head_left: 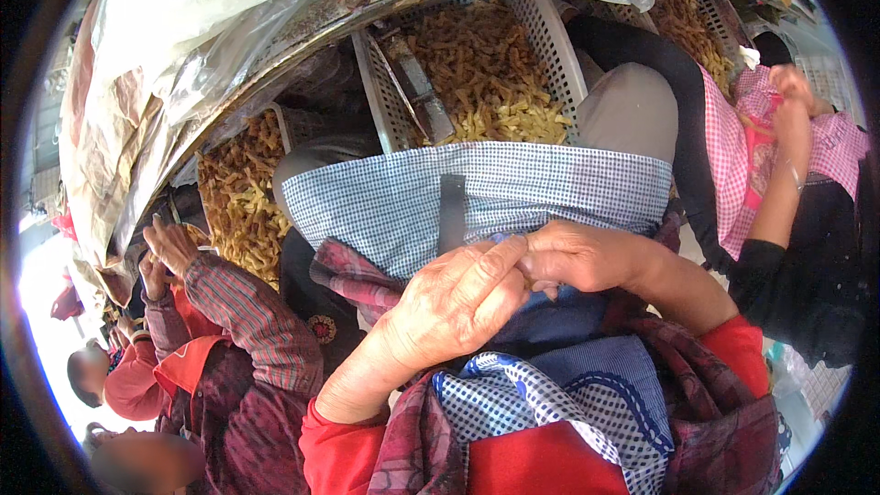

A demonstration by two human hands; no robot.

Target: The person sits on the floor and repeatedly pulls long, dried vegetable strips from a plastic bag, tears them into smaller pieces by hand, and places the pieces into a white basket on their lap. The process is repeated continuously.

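Left hand (463, 298), right hand (587, 255) touching over gingham lap cloth (541, 179), both curled; cannot tell if either grips anything. Perforated crate (543, 41) of yellow-brown pieces (486, 46) beyond.

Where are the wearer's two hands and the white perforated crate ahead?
Left hand (461, 295): head view, back of hand.
Right hand (581, 255): head view, back of hand.
White perforated crate (547, 44): head view, right wall.

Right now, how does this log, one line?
Left hand, right hand: fingers together | held item: cannot tell | beyond: blue-and-white checked apron | ahead: perforated crate, brown and yellow pieces
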